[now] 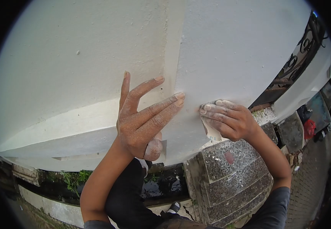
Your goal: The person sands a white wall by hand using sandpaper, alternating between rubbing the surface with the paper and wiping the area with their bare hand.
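A white painted wall [226,45] with a vertical corner edge fills the upper view. My left hand [140,122], dusted with white powder, has its fingers spread. Two of its fingertips rest at the wall's corner edge, and the thumb is bent underneath. To the right, my right hand [230,120] presses a folded piece of sandpaper [212,132] against the wall face, fingers together. Faint print shows on the sandpaper's pale back; its upper part is hidden under the fingers. White dust coats these fingertips too.
Below the wall runs a wet drain channel [161,189] with green weeds [75,179] beside it. Speckled stone slabs [234,164] lie below my right hand. A dark metal grille [299,57] and a red bag [309,129] are at the right.
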`<state>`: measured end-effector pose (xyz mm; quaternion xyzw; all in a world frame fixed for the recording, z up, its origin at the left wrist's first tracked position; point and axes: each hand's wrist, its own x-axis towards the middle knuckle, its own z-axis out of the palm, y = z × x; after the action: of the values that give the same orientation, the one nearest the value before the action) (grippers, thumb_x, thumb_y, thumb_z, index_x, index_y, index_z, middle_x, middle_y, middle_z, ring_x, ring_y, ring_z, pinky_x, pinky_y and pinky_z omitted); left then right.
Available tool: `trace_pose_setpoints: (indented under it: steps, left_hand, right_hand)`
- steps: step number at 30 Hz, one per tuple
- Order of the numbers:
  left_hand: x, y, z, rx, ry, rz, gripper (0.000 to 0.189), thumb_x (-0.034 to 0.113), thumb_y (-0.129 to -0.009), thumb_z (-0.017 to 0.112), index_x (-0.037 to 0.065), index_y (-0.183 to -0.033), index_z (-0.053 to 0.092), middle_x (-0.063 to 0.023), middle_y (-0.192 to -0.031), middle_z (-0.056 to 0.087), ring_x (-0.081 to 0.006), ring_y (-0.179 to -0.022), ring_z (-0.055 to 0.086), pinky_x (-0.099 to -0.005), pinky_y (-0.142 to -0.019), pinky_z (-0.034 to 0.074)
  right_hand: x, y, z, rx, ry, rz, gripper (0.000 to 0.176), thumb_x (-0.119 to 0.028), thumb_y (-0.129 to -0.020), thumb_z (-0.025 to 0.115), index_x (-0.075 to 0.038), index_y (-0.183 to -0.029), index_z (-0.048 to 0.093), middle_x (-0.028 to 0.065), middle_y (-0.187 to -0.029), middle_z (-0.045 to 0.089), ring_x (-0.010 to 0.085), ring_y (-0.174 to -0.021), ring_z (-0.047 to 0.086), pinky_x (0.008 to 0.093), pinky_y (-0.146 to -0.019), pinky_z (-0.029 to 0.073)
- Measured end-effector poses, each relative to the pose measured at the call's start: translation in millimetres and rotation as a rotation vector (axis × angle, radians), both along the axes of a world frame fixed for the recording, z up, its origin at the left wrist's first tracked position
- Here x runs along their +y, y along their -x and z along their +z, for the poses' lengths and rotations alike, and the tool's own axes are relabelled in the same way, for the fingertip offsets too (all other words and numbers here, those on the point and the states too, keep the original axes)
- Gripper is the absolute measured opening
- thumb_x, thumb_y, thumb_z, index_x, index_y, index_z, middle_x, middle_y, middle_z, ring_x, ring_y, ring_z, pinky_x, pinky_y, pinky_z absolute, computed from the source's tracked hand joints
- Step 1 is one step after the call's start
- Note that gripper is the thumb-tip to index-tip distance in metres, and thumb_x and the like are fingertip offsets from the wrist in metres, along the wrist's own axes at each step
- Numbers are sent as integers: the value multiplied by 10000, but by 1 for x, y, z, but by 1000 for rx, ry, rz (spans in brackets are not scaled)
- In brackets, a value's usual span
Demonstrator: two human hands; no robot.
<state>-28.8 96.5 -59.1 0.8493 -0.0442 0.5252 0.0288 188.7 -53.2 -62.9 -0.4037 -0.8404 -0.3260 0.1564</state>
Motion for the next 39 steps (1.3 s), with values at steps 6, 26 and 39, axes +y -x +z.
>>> trace_pose_setpoints:
  steps: [6, 26, 39]
  left_hand:
    - [-1, -1, 0, -37, -12, -13, 431, 286, -841, 349, 109, -1034, 691, -51, -999, 699, -340, -1158, 532, -637, -1078, 101]
    - [-4, -4, 1, -45, -13, 20, 526, 403, -915, 271, 113, -1011, 699, -50, -976, 701, -328, -1101, 573, -622, -1080, 139]
    - [-4, -3, -1, -46, -16, 19, 522, 404, -917, 280, 92, -1016, 686, -64, -975, 700, -333, -1092, 576, -637, -1065, 164]
  right_hand:
    - [28, 41, 3, 10, -22, 62, 95, -181, -801, 612, -107, -849, 647, 72, -1021, 684, 203, -1052, 624, 372, -906, 487]
    - [24, 35, 2, 73, -51, 59, 99, -187, -815, 589, -106, -835, 643, 62, -1029, 679, 192, -1027, 632, 359, -926, 496]
    - [13, 8, -6, 77, -122, 28, 87, -146, -766, 616, -102, -830, 657, 61, -1037, 681, 158, -1030, 630, 340, -909, 505]
